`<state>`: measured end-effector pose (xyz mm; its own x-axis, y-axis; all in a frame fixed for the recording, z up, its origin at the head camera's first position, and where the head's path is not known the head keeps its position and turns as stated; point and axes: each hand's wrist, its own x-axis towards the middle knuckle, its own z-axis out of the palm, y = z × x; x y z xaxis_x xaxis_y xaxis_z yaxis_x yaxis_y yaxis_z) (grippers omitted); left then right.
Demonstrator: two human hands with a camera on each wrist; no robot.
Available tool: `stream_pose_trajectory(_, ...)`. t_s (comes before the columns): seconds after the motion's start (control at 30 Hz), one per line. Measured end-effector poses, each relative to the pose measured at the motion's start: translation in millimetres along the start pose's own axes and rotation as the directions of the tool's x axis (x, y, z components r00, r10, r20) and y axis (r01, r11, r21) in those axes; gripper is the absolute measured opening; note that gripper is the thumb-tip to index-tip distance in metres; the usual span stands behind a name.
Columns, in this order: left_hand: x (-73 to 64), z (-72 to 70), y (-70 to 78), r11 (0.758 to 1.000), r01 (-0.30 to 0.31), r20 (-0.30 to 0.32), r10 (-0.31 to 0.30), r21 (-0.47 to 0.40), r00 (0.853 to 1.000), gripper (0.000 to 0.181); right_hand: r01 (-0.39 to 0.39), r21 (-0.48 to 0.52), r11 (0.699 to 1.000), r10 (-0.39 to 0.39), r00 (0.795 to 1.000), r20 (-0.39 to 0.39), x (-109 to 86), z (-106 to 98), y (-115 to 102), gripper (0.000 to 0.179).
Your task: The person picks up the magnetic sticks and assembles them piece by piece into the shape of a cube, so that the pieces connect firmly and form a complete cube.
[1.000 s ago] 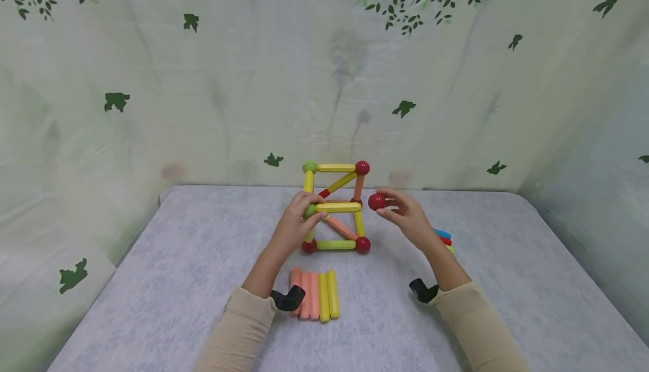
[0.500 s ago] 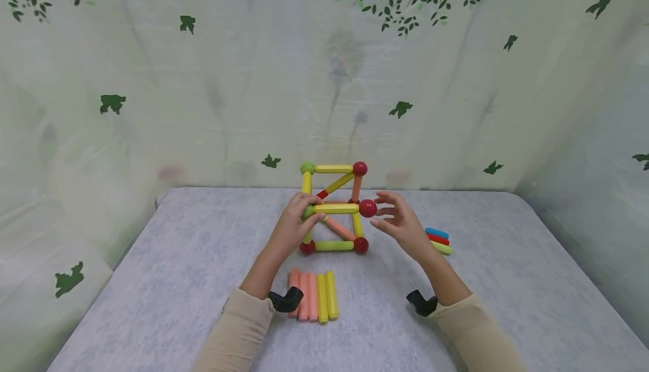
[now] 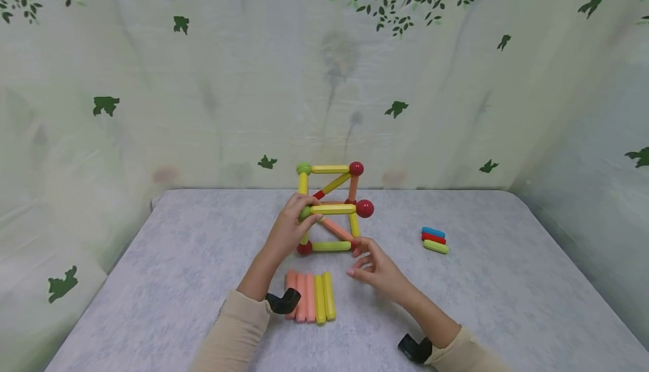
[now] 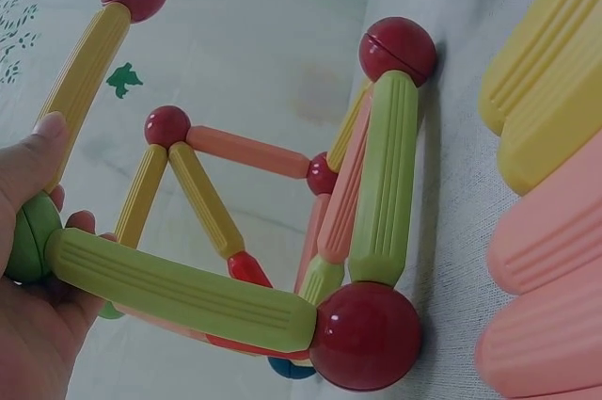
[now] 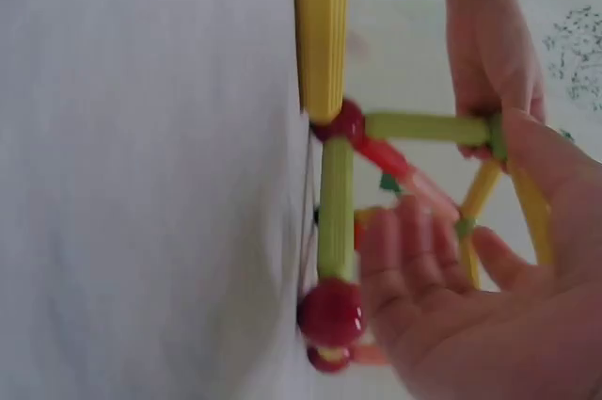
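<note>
A cube-like frame of toy building rods and balls stands on the table. At its upper near left corner my left hand [image 3: 286, 231] holds the green ball [image 4: 33, 238], thumb against the yellow rod [image 3: 332, 209]. That rod points right, and a red ball [image 3: 365, 208] sits on its free end. Below it a light green rod [image 3: 332, 246] runs along the bottom to another red ball [image 4: 398, 50], mostly covered by fingers in the head view. My right hand [image 3: 380, 276] is beside that lower ball, fingers loosely bent and holding nothing.
In front of the frame lies a row of loose pink rods [image 3: 306, 299] and yellow rods [image 3: 324, 299]. Off to the right are short blue [image 3: 433, 231], red [image 3: 434, 239] and green [image 3: 435, 246] rods. A leaf-patterned curtain [image 3: 228, 79] hangs behind the table.
The red ball went from my right fingers onto the yellow rod's end and was let go. My right hand then moved down and left to the lower corner. My left hand kept its hold.
</note>
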<state>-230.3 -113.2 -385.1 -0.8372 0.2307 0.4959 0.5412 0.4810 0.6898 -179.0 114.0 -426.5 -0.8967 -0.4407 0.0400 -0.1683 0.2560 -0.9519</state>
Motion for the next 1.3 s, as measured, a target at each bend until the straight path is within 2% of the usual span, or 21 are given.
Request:
stream_pose_trajectory(0.17, -0.8, -0.3, -0.9, 1.000, -0.002, -0.004, 0.002, 0.005, 1.000, 0.022, -0.030, -0.118, 0.993, 0.050, 0.984, 0.172, 2.4, 20.5, 12.8, 0.062)
stream_pose_trajectory(0.27, -0.5, -0.7, -0.6, 1.000, -0.014, -0.004, 0.014, -0.001, 1.000, 0.022, -0.002, -0.236, 0.972, 0.053, 0.975, 0.213, 4.5, 30.9, 14.3, 0.062)
stream_pose_trajectory(0.37, -0.1, -0.8, -0.3, 1.000, -0.015, -0.008, 0.015, -0.002, 1.000, 0.022, 0.031, -0.387, 0.921, 0.052, 0.978, 0.202, 7.1, 40.1, 11.8, 0.058)
stream_pose_trajectory(0.47, 0.3, -0.9, -0.2, 1.000, -0.014, -0.008, 0.014, 0.000, 1.000, 0.022, 0.021, -0.505, 0.863, 0.064, 0.987, 0.150, 7.7, 47.7, 7.1, 0.052)
stream_pose_trajectory(0.6, 0.4, -1.0, 0.2, 1.000, -0.011, -0.003, 0.011, -0.001, 1.000, 0.022, -0.030, -0.551, 0.834, 0.084, 0.994, 0.073, 4.6, 52.5, 1.7, 0.042)
stream_pose_trajectory(0.7, 0.1, -0.8, 0.4, 1.000, -0.008, -0.004, 0.008, -0.006, 1.000, 0.021, -0.052, -0.527, 0.848, 0.093, 0.994, 0.052, 3.2, 50.3, -1.5, 0.036)
stream_pose_trajectory(0.8, 0.0, -0.5, 0.3, 1.000, -0.008, -0.007, 0.008, -0.012, 1.000, 0.021, -0.081, -0.455, 0.887, 0.108, 0.994, 0.033, 5.3, 41.8, -5.4, 0.038)
stream_pose_trajectory(0.9, -0.1, -0.8, 0.3, 1.000, -0.010, -0.008, 0.010, -0.015, 1.000, 0.021, -0.081, -0.394, 0.916, 0.072, 0.997, -0.039, 10.5, 28.0, -10.0, 0.040)
stream_pose_trajectory(0.97, -0.1, -1.0, 0.1, 1.000, -0.011, -0.008, 0.011, -0.015, 1.000, 0.021, -0.074, -0.388, 0.919, 0.031, 0.993, -0.118, 14.0, 17.4, -12.6, 0.040)
stream_pose_trajectory(1.13, 0.1, -0.8, -0.3, 1.000, -0.016, -0.001, 0.015, -0.021, 1.000, 0.022, -0.083, -0.405, 0.911, -0.037, 0.959, -0.281, 21.9, -6.5, -15.4, 0.036)
stream_pose_trajectory(1.2, 0.1, -0.7, -0.2, 1.000, -0.016, 0.000, 0.016, -0.022, 1.000, 0.022, -0.086, -0.395, 0.915, -0.049, 0.947, -0.319, 24.5, -13.3, -16.8, 0.034)
stream_pose_trajectory(1.3, -0.1, -0.3, 0.4, 1.000, -0.015, 0.000, 0.015, -0.022, 1.000, 0.022, -0.049, -0.386, 0.921, -0.095, 0.934, -0.344, 28.3, -20.8, -18.0, 0.031)
